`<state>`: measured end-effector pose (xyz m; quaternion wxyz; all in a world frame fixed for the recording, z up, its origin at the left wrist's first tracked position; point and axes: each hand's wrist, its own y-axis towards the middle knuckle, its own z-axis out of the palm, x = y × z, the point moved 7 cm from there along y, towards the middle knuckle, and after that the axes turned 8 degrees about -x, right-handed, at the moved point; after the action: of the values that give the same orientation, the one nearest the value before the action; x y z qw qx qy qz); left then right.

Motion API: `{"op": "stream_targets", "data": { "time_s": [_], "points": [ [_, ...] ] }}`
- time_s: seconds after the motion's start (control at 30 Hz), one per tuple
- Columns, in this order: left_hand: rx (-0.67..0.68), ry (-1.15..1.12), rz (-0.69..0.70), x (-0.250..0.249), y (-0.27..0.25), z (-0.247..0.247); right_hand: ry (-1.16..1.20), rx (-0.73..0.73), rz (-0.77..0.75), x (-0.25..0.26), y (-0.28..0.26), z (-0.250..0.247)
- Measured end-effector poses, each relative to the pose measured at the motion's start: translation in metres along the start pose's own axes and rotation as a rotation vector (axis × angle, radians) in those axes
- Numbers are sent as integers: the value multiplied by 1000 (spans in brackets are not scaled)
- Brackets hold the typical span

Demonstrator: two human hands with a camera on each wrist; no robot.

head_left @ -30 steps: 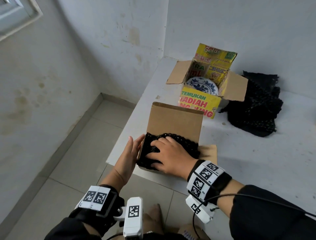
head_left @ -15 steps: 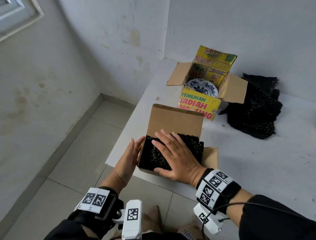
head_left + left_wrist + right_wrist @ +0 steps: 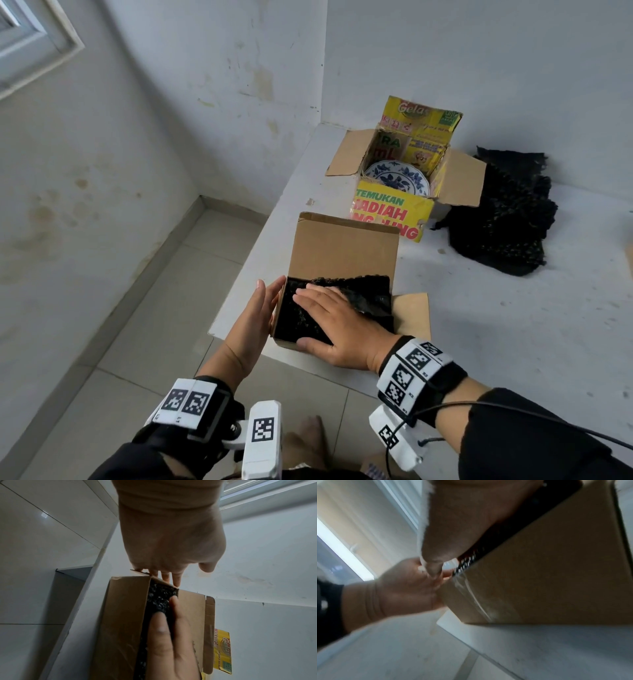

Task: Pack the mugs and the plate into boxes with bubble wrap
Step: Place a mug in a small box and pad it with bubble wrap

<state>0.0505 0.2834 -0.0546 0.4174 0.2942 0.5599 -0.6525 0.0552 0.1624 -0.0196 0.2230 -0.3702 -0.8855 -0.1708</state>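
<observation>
A small brown cardboard box [image 3: 342,253] stands at the near left corner of the white table [image 3: 479,325], its lid flap upright. Black bubble wrap [image 3: 370,291] fills it to the top; any mugs under it are hidden. My right hand [image 3: 329,315] lies flat on the wrap, fingers straight, thumb over the near rim. My left hand [image 3: 255,315] presses flat against the box's left wall [image 3: 123,615], fingers straight. Farther back a yellow printed box [image 3: 394,212] stands open with a blue-and-white plate [image 3: 394,176] inside.
A heap of black bubble wrap [image 3: 507,219] lies right of the yellow box. The brown box sits close to the table's left edge [image 3: 239,291], with tiled floor [image 3: 154,325] below. White walls close off the back and left.
My right hand went from curled fingers digging into the wrap to lying flat on it, sliding toward the box's left side. The left hand stayed against the box wall.
</observation>
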Motion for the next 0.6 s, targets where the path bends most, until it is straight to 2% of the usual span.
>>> {"op": "stream_targets", "data": {
  "time_s": [0.07,0.13,0.17,0.27,0.33,0.5,0.6],
  "points": [
    [9,-1,2,0,0,0,22,-106,-52,4,-7,-21],
    [8,-11,1,-1,0,0,-137,-243,-89,4,-19,-38],
    [7,-14,0,-1,0,0,-246,-275,-56,1,-26,-44],
    [6,-23,3,-1,0,-1,-430,-200,135,-15,-45,-42],
    [-4,-22,-1,0,0,-1,-407,-145,197,-23,-53,-33],
    [-15,0,-4,1,-1,-1,-266,-160,234,-25,-54,-23],
    [-3,0,2,-1,-1,2,-200,-82,297,-29,-53,-22]
  ]
}}
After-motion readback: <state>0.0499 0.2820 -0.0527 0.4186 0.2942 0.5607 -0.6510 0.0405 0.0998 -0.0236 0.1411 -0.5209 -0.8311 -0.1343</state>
